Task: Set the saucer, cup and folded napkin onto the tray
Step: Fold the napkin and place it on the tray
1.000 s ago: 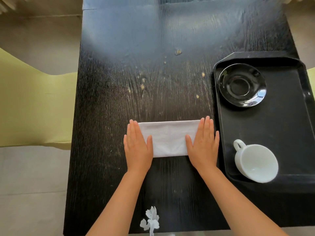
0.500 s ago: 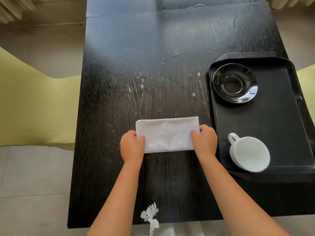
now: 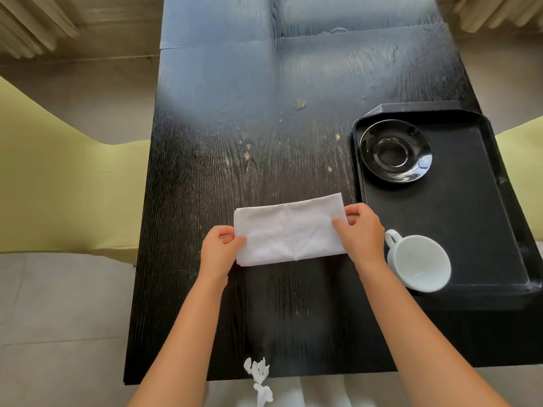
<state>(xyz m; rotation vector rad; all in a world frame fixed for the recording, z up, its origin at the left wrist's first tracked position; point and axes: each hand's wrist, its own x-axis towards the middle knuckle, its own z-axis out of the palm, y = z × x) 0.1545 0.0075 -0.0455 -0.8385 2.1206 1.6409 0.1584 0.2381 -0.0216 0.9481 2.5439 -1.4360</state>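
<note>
Napkin (image 3: pixel 289 232): white, folded rect, creased, L hand (image 3: pixel 219 249) & R hand (image 3: pixel 363 230) pinching ends.

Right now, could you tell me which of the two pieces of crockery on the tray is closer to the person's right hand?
The white cup, at the tray's near end beside the right hand; the black saucer sits at the far end.

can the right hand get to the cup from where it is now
Probably yes: the right hand sits right beside the cup with nothing between them, but it is pinching the napkin.
</note>
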